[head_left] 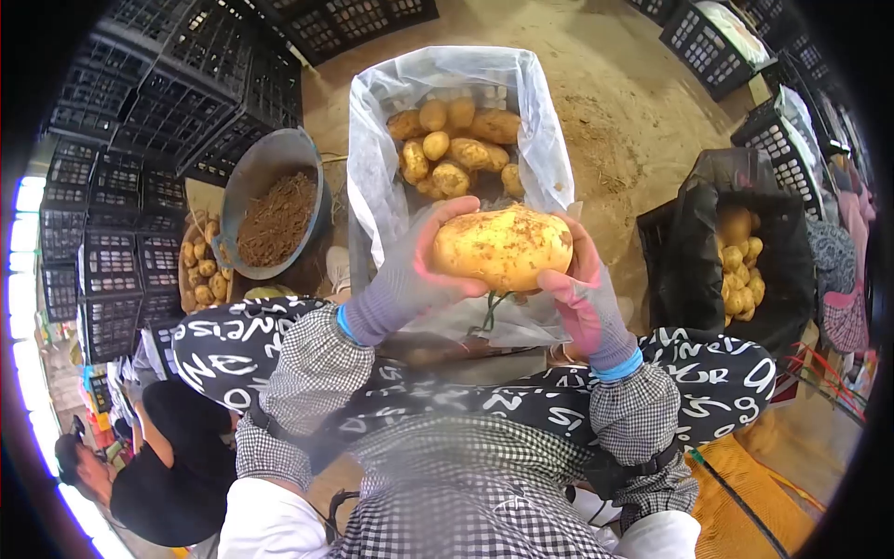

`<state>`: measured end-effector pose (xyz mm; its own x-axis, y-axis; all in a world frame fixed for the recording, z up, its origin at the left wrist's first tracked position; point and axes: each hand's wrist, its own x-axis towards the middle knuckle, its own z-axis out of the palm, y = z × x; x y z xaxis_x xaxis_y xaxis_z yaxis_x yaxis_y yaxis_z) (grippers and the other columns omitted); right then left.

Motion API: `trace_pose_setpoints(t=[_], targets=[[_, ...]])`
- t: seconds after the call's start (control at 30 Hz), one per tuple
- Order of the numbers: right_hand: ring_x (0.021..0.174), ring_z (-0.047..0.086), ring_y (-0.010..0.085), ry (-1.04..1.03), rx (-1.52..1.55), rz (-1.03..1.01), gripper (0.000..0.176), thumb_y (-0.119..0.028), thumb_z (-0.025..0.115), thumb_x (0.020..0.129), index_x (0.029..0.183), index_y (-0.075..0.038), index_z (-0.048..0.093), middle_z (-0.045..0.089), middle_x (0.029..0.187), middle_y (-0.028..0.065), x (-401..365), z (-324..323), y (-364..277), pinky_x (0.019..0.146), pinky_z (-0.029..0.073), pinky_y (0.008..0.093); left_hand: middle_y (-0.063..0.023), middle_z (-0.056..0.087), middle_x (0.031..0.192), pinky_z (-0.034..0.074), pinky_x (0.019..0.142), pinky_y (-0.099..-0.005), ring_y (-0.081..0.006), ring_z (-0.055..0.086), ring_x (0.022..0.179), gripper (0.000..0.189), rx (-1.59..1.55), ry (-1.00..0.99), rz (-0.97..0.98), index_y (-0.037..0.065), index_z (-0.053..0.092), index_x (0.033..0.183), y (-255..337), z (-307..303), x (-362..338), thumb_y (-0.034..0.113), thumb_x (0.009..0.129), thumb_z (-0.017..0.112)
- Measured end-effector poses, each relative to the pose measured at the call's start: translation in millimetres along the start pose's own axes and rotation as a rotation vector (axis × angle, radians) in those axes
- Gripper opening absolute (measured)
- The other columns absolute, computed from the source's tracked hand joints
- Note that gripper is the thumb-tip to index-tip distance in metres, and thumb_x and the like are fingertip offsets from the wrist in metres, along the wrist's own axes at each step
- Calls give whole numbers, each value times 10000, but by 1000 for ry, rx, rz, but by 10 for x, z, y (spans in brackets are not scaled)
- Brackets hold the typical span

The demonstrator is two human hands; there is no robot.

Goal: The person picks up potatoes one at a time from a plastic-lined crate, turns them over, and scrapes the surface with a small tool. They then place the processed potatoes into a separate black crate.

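Observation:
A large yellow potato point(503, 248) with brown specks of soil is held up between both hands. My left hand point(410, 270), in a grey and pink glove, grips its left end. My right hand point(587, 293), gloved the same way, holds its right end. Below and beyond the potato stands a crate lined with a whitish translucent plastic sheet point(372, 140). Several potatoes point(470, 154) of mixed sizes lie inside it at the far end. The near part of the crate is partly hidden by my hands and the potato.
At left are a grey tub point(321, 186) of soil and a container of small potatoes point(200, 265). Black crates point(177, 74) are stacked beyond them. To the right, a black-lined crate point(684, 224) holds more potatoes point(740, 279). Another person point(172, 466) sits at lower left.

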<state>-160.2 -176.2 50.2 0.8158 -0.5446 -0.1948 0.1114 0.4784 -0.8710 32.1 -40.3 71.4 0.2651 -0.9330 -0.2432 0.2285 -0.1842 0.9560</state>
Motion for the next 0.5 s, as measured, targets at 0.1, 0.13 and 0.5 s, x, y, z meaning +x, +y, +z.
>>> trace_pose_setpoints(t=[0.1, 0.13, 0.5], targets=[[1244, 534, 206, -87, 35, 68, 769, -341, 679, 918, 1496, -41, 270, 462, 1424, 93, 17, -50, 18, 951, 521, 368, -110, 478, 1432, 400, 1084, -341, -209, 477, 1312, 860, 221, -6, 170, 45, 416, 1434, -43, -11, -49, -72, 679, 812], [1250, 531, 211, -118, 116, 173, 797, -328, 710, 896, 1495, -40, 268, 460, 1426, 95, 6, -114, 25, 970, 514, 365, -104, 479, 1426, 404, 1079, -338, -205, 477, 1308, 856, 376, -10, 298, 52, 419, 1433, -54, -19, -51, -67, 682, 813], [1314, 478, 234, -23, -107, -174, 1134, -193, 944, 610, 1499, -16, 262, 448, 1437, 127, 29, 1, 156, 1095, 418, 377, -111, 431, 1440, 358, 1116, -363, -233, 442, 1333, 933, 261, 10, 280, 55, 389, 1456, -284, -63, -43, -5, 649, 854]])
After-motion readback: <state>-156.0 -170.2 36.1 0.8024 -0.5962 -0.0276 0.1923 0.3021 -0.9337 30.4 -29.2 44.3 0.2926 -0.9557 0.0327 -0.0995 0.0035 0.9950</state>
